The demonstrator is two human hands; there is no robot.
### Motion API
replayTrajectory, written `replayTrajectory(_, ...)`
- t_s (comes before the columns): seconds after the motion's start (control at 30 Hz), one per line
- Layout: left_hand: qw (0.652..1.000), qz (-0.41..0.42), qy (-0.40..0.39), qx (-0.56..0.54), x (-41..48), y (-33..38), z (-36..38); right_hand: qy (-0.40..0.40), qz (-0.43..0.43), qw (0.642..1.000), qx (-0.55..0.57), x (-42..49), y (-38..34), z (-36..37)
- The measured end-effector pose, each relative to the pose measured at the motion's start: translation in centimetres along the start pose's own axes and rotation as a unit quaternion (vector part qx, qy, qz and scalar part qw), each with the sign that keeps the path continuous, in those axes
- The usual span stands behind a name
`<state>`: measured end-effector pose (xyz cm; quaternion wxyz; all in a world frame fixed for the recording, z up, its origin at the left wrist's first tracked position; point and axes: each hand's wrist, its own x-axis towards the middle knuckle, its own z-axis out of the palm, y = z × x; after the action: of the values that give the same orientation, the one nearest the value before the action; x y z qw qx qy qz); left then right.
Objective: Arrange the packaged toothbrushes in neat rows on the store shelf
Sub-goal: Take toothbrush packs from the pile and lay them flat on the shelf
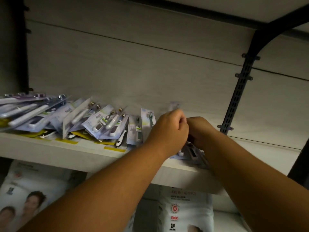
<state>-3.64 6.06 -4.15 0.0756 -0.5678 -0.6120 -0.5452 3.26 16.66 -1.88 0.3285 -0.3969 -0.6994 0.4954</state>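
Currently: the left hand (168,129) has its fingers curled round a held toothbrush pack (190,153). The pack's blurred top shows above the knuckles, and its lower end lies under both wrists near the front edge of the shelf (83,158). Too blurred to tell whether it is one pack or several.

The right hand (200,131) touches the left at the knuckles, back toward the camera, fingers hidden. Cannot tell whether it grips the pack.

Just left of the left hand, two upright packs (145,121) stand side by side. Further left, a loose heap of packaged toothbrushes (100,123) lies tilted and overlapping, reaching the frame's left edge.

Behind is a pale back panel (133,64), with a black slotted upright (237,97) to the right. Below the shelf are white printed bags (187,215).
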Motion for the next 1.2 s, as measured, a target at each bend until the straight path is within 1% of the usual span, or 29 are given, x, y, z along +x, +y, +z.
replayTrajectory(0.07,0.998,0.008,0.056,0.000,0.2,0.0,-0.2,-0.015,-0.024,0.996,0.081,0.4,0.3,-0.8)
replayTrajectory(0.13,0.995,-0.003,0.103,0.002,0.4,-0.2,-0.5,0.004,-0.028,0.986,0.165,0.7,0.8,-1.6)
replayTrajectory(0.17,0.993,-0.008,0.117,0.000,0.5,-0.2,-0.6,0.015,-0.028,0.982,0.187,0.8,0.9,-1.9)
replayTrajectory(0.27,0.991,-0.032,0.130,-0.013,0.7,-0.5,-1.2,0.035,-0.065,0.973,0.218,1.3,1.3,-2.4)
replayTrajectory(0.33,0.991,-0.051,0.119,0.028,1.0,-0.8,-2.2,0.032,-0.084,0.969,0.231,1.2,1.2,-2.7)
replayTrajectory(0.4,0.981,-0.104,0.054,0.152,1.7,-1.4,-3.7,0.027,-0.095,0.962,0.254,1.2,1.0,-2.9)
replayTrajectory(0.43,0.963,-0.136,-0.002,0.232,2.0,-1.7,-4.6,0.024,-0.102,0.959,0.263,1.1,0.9,-2.9)
replayTrajectory(0.5,0.907,-0.184,-0.121,0.359,2.3,-2.0,-5.9,0.024,-0.116,0.954,0.274,1.1,0.8,-2.9)
replayTrajectory(0.57,0.853,-0.190,-0.198,0.444,2.1,-2.1,-6.3,0.028,-0.123,0.955,0.270,1.0,0.7,-2.8)
replayTrajectory(0.6,0.836,-0.179,-0.216,0.472,1.9,-2.1,-6.2,0.031,-0.126,0.954,0.269,1.0,0.6,-2.8)
replayTrajectory(0.63,0.827,-0.165,-0.223,0.490,1.8,-2.0,-6.1,0.032,-0.130,0.954,0.270,1.0,0.6,-2.8)
replayTrajectory(0.7,0.824,-0.144,-0.214,0.505,1.6,-1.8,-5.8,0.036,-0.135,0.953,0.269,1.1,0.7,-2.7)
replayTrajectory(0.77,0.828,-0.134,-0.206,0.504,1.5,-1.7,-5.4,0.040,-0.138,0.953,0.267,1.2,0.7,-2.7)
replayTrajectory(0.87,0.831,-0.139,-0.214,0.494,1.4,-1.8,-5.0,0.046,-0.139,0.952,0.268,1.1,0.7,-2.7)
replayTrajectory(0.97,0.824,-0.140,-0.228,0.500,1.3,-1.6,-4.6,0.044,-0.137,0.953,0.268,1.2,0.9,-3.0)
replayTrajectory(1.03,0.830,-0.130,-0.220,0.495,1.3,-1.5,-4.5,0.044,-0.135,0.953,0.268,1.3,0.9,-3.1)
replayTrajectory(1.1,0.845,-0.139,-0.205,0.473,1.3,-1.7,-4.5,0.044,-0.133,0.952,0.271,1.3,1.0,-3.1)
replayTrajectory(1.2,0.844,-0.165,-0.214,0.462,1.2,-2.0,-4.5,0.047,-0.126,0.951,0.277,1.3,1.0,-3.2)
